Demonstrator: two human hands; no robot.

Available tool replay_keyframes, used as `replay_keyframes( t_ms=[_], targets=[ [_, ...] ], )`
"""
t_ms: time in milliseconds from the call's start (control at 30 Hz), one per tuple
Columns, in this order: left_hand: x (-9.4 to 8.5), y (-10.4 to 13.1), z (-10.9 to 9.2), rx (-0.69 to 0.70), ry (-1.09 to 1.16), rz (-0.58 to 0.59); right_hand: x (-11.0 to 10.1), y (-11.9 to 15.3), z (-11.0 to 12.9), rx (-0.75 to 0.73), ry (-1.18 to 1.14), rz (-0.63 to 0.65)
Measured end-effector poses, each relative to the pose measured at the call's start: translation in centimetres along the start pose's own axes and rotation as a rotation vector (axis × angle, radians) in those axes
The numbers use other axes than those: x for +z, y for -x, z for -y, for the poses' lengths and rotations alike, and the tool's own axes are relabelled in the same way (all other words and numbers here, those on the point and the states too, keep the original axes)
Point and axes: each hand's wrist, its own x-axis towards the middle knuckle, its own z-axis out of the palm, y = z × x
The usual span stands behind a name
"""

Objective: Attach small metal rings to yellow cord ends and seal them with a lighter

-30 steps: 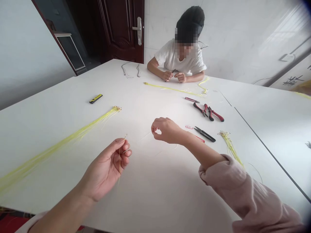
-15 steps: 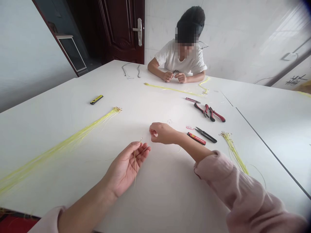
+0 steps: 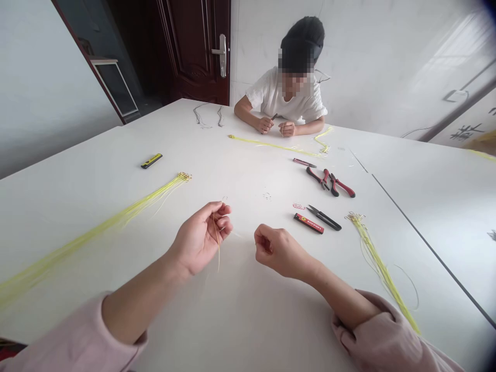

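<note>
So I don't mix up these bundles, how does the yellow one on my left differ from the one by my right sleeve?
The left bundle slants down leftward, while the right bundle slants down rightward. The left bundle spreads as it nears the picture's left edge; the right bundle looks narrower and disappears behind the right sleeve. Both have yellow strands and metallic ends, and lie on the white table.

Soft light, streaky glare on the white wall (image 3: 383, 67), dark right-hand corners
</note>
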Motion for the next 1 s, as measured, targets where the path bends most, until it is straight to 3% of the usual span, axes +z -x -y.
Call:
replay_keyframes(
  t_ms=[100,200,267,367,433,533,667,867,1000],
  targets=[
    [0.9,-1.3,-1.4,-0.007,-0.115,0.117,-0.5,1.5,-0.4,0.024,0.029,0.071],
    [2.1,-1.8,-1.8,-0.066,-0.356,0.349,-1.6,2.4,-0.4,0.045,-0.084,0.189],
    [2.7,-1.5,-1.3,-0.132,-0.549,0.551,-2.6,2.4,-0.5,0.086,-0.223,0.141],
    [3.0,-0.4,0.0,-0.195,-0.826,0.817,-3.8,1.9,-0.8,0.152,-0.542,-0.042],
    [2.9,0.0,0.8,-0.21,-0.946,0.92,-4.0,1.6,-1.0,0.161,-0.784,-0.028],
    [2.6,-0.1,1.6,-0.196,-1.014,0.947,-3.8,1.4,-1.4,0.164,-1.0,0.07],
    [2.3,-1.0,1.9,-0.15,-1.027,0.902,-3.5,1.6,-2.2,0.194,-1.062,0.015],
    [2.4,-1.3,1.9,-0.124,-1.041,0.802,-4.1,2.0,-2.9,0.18,-1.003,0.024],
    [2.3,-1.3,2.2,-0.142,-1.016,0.749,-4.2,2.3,-3.0,0.216,-0.88,-0.076]
  ],
)
